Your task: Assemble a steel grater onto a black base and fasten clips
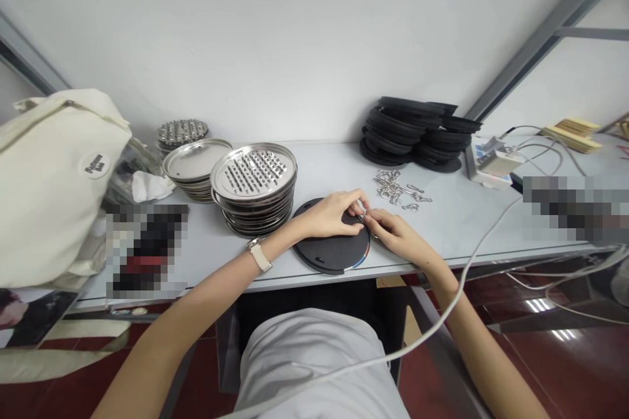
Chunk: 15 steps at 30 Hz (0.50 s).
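A round black disc (pixel 331 250) lies flat at the front edge of the table, with a slot near its front and a strip of colour along its right rim. Over its upper right part, my left hand (pixel 339 214) curls with bent fingers closed near the rim. My right hand (pixel 393 233) pinches from the other side, its fingertips meeting those of the left. A glint of a small metal piece (pixel 362 216) shows between the fingertips; its exact shape is mostly hidden. Loose metal clips and rings (pixel 390 188) lie in a small heap just beyond my right hand.
To the left stand a stack of round metal grater plates (pixel 255 173) and another stack of metal discs (pixel 197 160). Black discs (pixel 403 130) are piled against the wall. A power strip (pixel 489 166) sits at right; a white cable (pixel 462 288) crosses my right arm. A cream bag (pixel 54 196) stands left.
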Each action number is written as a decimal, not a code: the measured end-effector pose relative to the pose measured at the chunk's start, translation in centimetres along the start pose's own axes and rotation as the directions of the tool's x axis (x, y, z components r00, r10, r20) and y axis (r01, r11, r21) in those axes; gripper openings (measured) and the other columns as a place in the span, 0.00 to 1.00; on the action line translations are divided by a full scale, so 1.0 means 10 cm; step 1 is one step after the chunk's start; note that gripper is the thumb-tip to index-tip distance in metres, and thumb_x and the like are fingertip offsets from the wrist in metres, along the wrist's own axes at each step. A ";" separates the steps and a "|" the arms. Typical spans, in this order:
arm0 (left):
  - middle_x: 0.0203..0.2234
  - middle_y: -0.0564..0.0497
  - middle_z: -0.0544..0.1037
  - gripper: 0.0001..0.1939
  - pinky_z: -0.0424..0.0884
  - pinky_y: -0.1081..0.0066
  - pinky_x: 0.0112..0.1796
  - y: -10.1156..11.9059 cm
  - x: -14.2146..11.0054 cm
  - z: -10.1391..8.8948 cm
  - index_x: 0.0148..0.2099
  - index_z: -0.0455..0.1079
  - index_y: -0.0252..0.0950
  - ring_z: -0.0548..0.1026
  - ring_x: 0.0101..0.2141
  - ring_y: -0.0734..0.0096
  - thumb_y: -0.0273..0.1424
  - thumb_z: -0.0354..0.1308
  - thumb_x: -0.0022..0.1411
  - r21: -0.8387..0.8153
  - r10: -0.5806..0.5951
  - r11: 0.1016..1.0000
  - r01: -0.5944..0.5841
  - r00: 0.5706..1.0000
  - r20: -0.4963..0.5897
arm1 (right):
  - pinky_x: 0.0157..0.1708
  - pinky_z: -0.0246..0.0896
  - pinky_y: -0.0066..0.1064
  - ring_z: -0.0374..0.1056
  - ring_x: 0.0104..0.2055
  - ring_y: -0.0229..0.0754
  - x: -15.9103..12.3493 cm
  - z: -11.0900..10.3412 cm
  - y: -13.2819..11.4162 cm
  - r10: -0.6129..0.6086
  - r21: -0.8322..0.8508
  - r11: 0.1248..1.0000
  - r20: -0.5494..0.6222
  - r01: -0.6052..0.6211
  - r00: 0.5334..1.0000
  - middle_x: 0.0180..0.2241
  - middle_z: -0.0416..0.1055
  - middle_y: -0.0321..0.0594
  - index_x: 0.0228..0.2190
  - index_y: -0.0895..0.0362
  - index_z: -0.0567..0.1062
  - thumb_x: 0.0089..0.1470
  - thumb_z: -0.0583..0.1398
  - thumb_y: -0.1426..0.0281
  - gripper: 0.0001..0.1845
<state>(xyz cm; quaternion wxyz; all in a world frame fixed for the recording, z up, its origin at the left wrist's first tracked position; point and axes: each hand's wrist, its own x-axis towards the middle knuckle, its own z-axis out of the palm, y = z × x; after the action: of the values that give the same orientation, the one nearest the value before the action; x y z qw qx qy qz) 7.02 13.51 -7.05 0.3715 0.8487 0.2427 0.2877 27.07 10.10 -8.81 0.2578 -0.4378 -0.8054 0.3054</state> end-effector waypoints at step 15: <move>0.34 0.52 0.75 0.17 0.68 0.70 0.42 0.03 0.00 -0.01 0.44 0.64 0.37 0.74 0.38 0.71 0.21 0.58 0.50 -0.034 -0.027 0.999 0.027 1.000 0.004 | 0.33 0.60 0.30 0.63 0.31 0.42 0.00 0.00 0.01 0.007 0.014 1.000 0.004 -0.007 1.000 0.27 0.68 0.39 0.27 0.57 0.69 0.64 0.48 0.55 0.22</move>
<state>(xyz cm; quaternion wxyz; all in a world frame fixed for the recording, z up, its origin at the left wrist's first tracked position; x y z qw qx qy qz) 7.01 13.40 -6.79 0.3900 0.8395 0.2485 0.2854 27.12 10.12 -8.93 0.2583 -0.4380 -0.8022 0.3129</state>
